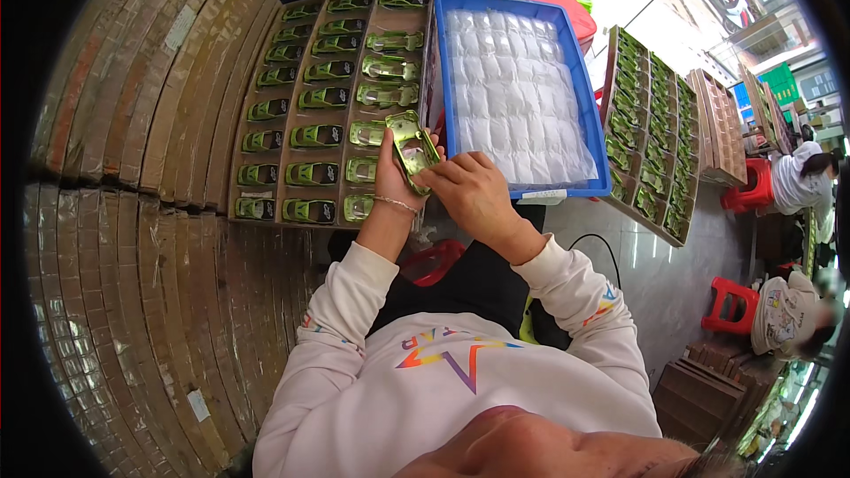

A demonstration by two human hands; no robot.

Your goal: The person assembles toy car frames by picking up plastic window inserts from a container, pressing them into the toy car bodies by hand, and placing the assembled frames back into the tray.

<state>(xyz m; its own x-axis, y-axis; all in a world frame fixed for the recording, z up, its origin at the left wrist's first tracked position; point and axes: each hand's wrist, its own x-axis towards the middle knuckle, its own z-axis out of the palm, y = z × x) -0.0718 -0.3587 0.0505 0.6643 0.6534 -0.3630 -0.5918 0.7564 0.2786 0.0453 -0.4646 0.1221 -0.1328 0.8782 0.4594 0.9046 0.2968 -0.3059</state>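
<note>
Two hands are in view, one left hand [394, 173] and one right hand [474, 195], with one green car shell [409, 143] at them. One partitioned tray [430, 53] on the left has three columns of tray shells [314, 135] — eight in the left column, eight in the middle, seven in the right, so twenty-three. There is one blue tray [585, 115]; its white packets [518, 88] run together, too many to count surely. One tilted tray [639, 220] on the right has three columns of green pieces [657, 128] — heaped past counting. Farther right are two red stools [760, 181] and two co-workers [797, 177].
</note>
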